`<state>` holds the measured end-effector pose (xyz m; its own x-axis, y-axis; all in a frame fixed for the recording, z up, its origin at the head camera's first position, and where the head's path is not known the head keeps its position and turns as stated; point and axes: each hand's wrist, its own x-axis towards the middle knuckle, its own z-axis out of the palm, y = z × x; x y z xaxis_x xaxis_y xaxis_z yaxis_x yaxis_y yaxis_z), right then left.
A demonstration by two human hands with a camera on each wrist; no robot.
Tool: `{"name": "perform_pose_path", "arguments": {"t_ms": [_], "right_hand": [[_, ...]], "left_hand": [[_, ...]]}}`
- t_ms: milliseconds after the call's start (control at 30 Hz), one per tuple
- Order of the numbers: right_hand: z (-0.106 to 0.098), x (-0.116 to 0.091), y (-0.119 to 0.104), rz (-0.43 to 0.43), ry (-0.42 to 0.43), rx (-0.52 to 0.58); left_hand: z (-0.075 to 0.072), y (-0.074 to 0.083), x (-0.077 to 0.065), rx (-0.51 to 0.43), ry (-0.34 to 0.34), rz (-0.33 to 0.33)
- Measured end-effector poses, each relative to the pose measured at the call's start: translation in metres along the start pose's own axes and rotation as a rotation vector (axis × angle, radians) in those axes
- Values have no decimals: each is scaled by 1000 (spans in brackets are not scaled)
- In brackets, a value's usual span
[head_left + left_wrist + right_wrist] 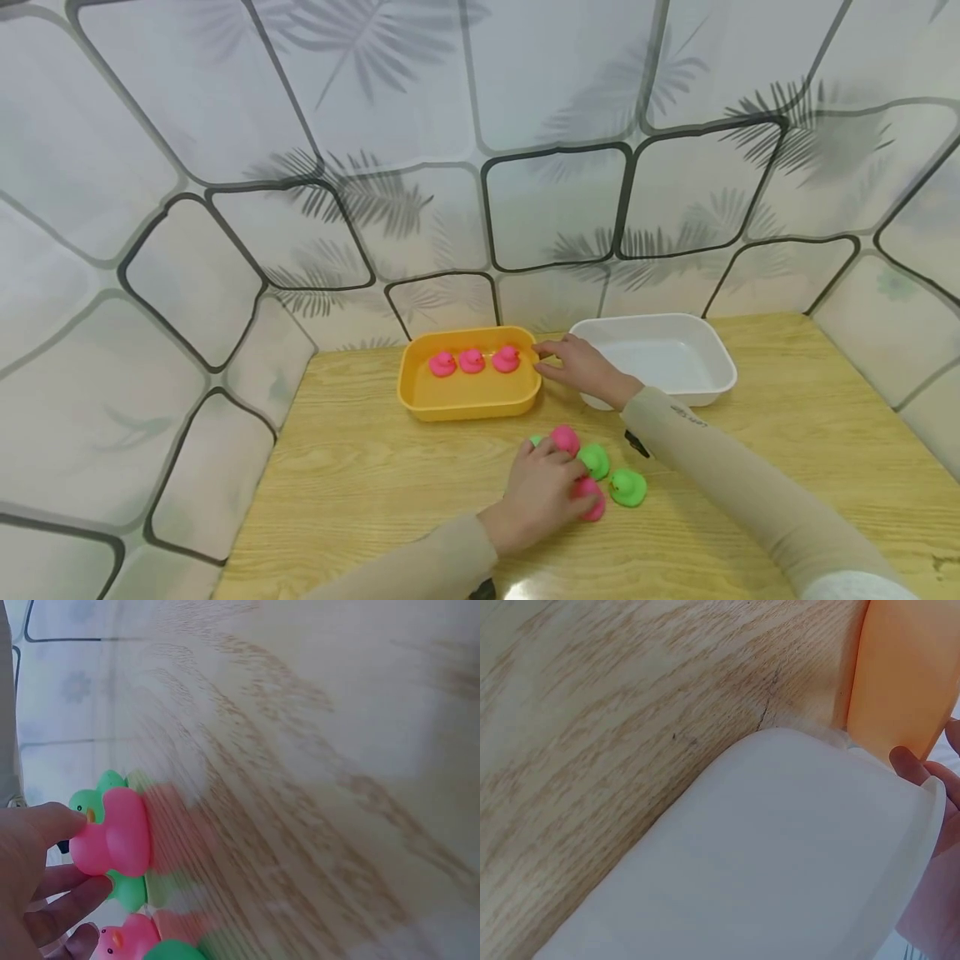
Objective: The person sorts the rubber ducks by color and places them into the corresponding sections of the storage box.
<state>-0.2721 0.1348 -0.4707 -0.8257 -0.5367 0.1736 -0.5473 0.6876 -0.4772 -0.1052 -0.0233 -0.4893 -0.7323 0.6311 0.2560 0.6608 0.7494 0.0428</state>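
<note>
Over a small cluster of rubber ducks, my left hand [543,492] pinches a pink rubber duck [124,832] between thumb and fingers. Close around it are another pink duck [564,440], a green duck [593,461] and a second green duck [627,487]; a further green one is mostly hidden behind the fingers. My right hand [581,367] reaches across the gap between two trays, its fingers extended at the right rim of the yellow tray [465,412]. It holds no duck. Three pink ducks [472,361] stand in a row inside that tray.
Just right of the yellow tray stands a white tray [660,358], under and beside the right wrist. Both trays are at the back of the wooden table [360,483], near a patterned curtain-like backdrop [555,208].
</note>
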Motion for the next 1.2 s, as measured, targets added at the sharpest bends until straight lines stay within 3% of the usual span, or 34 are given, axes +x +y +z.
{"name": "perform_pose_path", "arguments": {"t_ms": [300, 600, 900, 1200], "right_hand": [[-3, 0, -3, 23, -21, 5], [-1, 0, -3, 24, -21, -5], [-5, 2, -5, 21, -26, -4], [-3, 2, -4, 24, -17, -39]], "left_hand": [[0, -4, -5, -18, 7, 4], [-4, -8, -7, -45, -41, 24], [-21, -22, -3, -77, -30, 66], [-46, -43, 1, -141, -34, -3]]}}
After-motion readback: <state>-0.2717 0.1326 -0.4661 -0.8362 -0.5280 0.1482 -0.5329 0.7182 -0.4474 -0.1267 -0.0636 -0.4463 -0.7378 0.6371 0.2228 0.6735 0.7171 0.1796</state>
